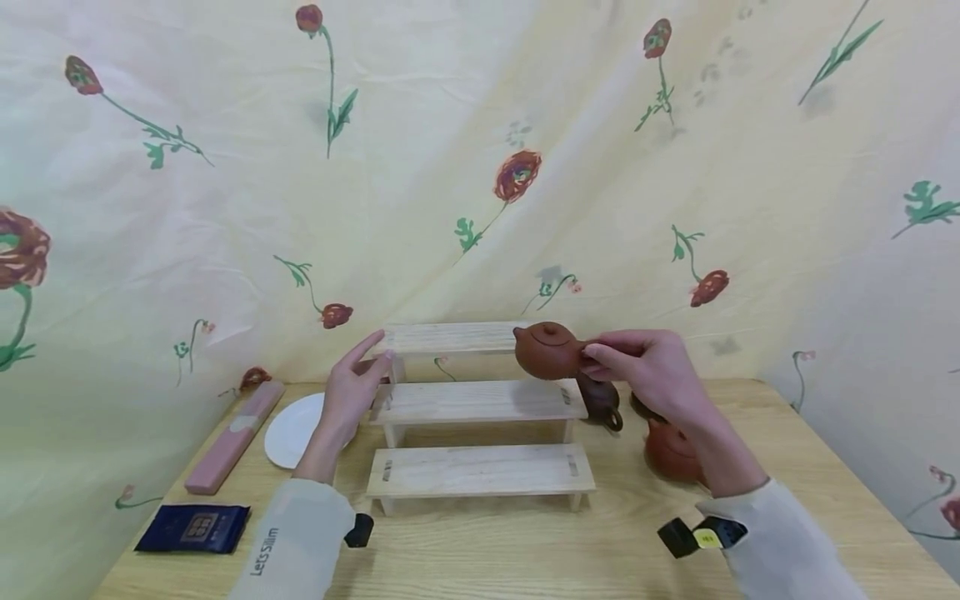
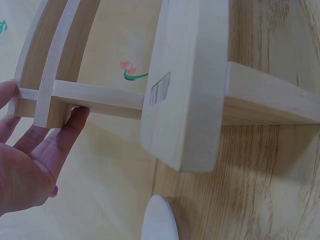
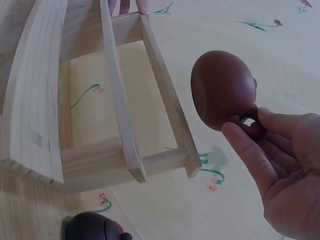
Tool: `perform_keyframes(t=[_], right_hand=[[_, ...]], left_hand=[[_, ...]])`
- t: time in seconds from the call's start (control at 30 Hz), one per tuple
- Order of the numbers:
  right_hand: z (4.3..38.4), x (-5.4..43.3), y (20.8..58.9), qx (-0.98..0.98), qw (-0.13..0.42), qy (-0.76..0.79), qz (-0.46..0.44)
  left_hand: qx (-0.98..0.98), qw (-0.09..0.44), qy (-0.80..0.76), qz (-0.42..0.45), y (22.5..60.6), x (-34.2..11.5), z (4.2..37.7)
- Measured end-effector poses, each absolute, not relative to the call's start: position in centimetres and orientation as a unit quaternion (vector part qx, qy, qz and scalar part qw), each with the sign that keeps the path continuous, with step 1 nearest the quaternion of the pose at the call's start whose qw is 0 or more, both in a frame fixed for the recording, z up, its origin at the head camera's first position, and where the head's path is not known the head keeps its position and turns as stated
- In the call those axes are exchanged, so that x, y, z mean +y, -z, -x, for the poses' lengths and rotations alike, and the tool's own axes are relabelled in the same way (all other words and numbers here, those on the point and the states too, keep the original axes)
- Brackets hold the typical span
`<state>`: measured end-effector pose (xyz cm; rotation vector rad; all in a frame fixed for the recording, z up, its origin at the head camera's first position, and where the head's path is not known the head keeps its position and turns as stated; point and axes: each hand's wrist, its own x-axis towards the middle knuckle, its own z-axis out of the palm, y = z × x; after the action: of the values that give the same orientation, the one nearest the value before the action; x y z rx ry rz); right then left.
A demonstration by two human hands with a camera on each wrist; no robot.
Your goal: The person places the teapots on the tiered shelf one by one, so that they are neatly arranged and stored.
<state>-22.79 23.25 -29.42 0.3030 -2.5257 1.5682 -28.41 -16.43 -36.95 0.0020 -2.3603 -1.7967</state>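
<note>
A three-step wooden stand (image 1: 480,471) stands on the table. My left hand (image 1: 351,398) grips the left end of its top step; in the left wrist view, thumb and fingers (image 2: 70,127) lie around that end. With my right hand (image 1: 656,371) I pinch the handle of a reddish-brown clay teapot (image 1: 546,353). It is held up at the right end of the top step, spout to the left and lid on. The right wrist view shows the teapot's rounded body (image 3: 225,87) and flat base, beside the stand's upper steps.
Right of the stand are a dark teapot (image 1: 602,402) and a second reddish-brown teapot (image 1: 667,454), partly hidden by my right forearm. To the left lie a white plate (image 1: 288,433), a long pink box (image 1: 228,454) and a dark blue packet (image 1: 193,528). Flowered cloth (image 1: 420,208) hangs behind.
</note>
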Motion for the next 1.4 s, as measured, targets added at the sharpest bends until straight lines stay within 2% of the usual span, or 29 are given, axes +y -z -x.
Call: perform_keyframes(t=[1.1, 1.4], right_hand=[[29.4, 14.8, 27.8, -0.79, 0.046, -0.582, -0.186], [31.1, 11.9, 28.1, -0.781, 0.031, -0.596, -0.183]], left_hand=[[-0.787, 0.096, 0.609, 0.006, 36.7, -16.4, 28.3], [-0.784, 0.091, 0.614, -0.006, 36.8, -16.4, 28.6]])
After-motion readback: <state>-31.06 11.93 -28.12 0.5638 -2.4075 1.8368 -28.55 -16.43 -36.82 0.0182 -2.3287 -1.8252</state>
